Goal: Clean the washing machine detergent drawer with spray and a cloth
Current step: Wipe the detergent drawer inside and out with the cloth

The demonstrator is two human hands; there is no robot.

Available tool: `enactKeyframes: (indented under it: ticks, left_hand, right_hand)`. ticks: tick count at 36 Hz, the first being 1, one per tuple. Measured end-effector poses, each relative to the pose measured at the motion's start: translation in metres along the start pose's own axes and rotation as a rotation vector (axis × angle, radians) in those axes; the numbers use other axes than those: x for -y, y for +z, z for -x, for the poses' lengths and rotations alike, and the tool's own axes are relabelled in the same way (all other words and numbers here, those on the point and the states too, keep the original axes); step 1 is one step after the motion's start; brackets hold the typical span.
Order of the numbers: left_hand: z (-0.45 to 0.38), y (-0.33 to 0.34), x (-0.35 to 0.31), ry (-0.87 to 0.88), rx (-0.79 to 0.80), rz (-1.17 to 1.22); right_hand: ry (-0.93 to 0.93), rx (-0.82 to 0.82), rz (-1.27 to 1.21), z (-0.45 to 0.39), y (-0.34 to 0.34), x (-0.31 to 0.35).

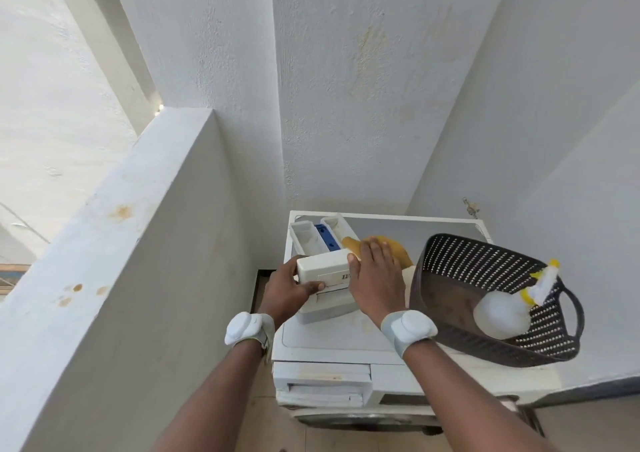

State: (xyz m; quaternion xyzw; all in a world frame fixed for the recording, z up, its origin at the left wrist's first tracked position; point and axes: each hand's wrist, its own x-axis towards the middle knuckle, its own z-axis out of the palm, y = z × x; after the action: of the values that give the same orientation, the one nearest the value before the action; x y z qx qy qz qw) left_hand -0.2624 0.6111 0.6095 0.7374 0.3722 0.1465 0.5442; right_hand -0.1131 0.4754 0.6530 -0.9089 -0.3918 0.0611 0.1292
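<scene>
The white detergent drawer [320, 244], with a blue insert in its middle compartment, lies on top of the washing machine [332, 341]. My left hand [289, 290] grips the drawer's front panel from the left, thumb curled onto its face. My right hand [375, 278] lies flat on a yellow cloth [398, 249], which rests against the drawer's right side. A clear spray bottle [502, 313] with a yellow and white trigger head lies in the dark perforated basket [450, 261] at the right.
The machine stands in a narrow corner between white walls. A low white wall [138, 244] runs along the left. The empty drawer slot [325, 386] shows at the machine's front top left. Wooden floor lies below.
</scene>
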Motion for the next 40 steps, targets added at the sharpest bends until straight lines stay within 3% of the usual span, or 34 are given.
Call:
enactKeyframes:
  ticks: [7, 12, 18, 25, 31, 34, 36, 40]
  left_hand:
    - [0.012, -0.001, 0.001, 0.052, -0.075, 0.006]
    - [0.011, -0.004, 0.000, 0.037, -0.023, 0.045]
    - [0.005, -0.003, -0.004, 0.016, 0.048, 0.047]
    - [0.005, -0.009, 0.005, 0.046, 0.067, 0.064]
    - [0.014, -0.014, 0.002, 0.117, 0.061, 0.025]
    - [0.011, -0.017, 0.005, 0.099, 0.107, 0.047]
    - [0.008, -0.017, 0.007, 0.090, 0.128, 0.083]
    - [0.003, -0.016, 0.004, 0.065, 0.172, 0.111]
  right_hand:
    - [-0.195, -0.004, -0.054, 0.030, 0.017, 0.071]
    - [-0.309, 0.013, 0.005, 0.027, 0.010, 0.051]
    - [0.033, 0.019, -0.021, -0.010, -0.006, -0.023]
    - [0.079, -0.016, -0.004, 0.002, 0.005, 0.026]
    - [-0.104, 0.004, 0.003, 0.038, 0.020, 0.102]
    - [-0.198, 0.041, 0.047, 0.043, 0.014, 0.095]
    - [-0.156, 0.041, 0.067, 0.035, 0.008, 0.075]
    - [0.104, 0.024, 0.019, 0.016, -0.002, 0.038]
